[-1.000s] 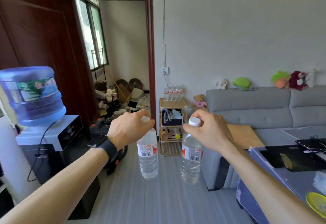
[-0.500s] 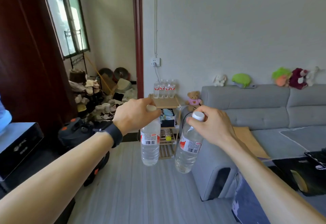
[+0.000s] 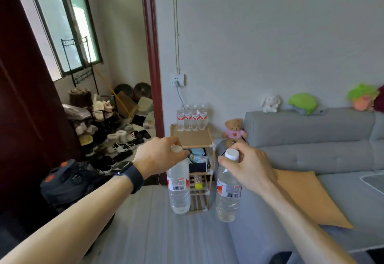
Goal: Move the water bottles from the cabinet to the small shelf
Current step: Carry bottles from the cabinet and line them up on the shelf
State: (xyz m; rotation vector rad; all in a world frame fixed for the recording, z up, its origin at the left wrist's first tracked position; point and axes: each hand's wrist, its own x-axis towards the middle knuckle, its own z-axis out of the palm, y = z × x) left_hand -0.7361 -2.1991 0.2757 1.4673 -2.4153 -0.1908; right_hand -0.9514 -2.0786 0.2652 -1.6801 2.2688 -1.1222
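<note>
My left hand (image 3: 159, 156) grips the neck of a clear water bottle (image 3: 179, 189) with a white cap and red label, which hangs upright in the air. My right hand (image 3: 248, 169) holds a second, matching water bottle (image 3: 227, 195) by its neck, slightly tilted. Straight ahead against the wall stands the small wooden shelf (image 3: 192, 139). Several identical bottles (image 3: 192, 117) stand in a row at the back of its top board. Both held bottles hang in front of the shelf, below its top, apart from it.
A grey sofa (image 3: 307, 135) with an orange cushion (image 3: 307, 195) lies close on the right, with a teddy bear (image 3: 234, 130) at its arm. Left of the shelf, a dark red doorframe (image 3: 152, 76) opens onto a shoe-cluttered room. A dark machine (image 3: 68, 180) sits low left.
The view has moved forward and turned right: the shelf looms larger and nearer, the water dispenser has left the frame, and both bottles stay held by their necks.
</note>
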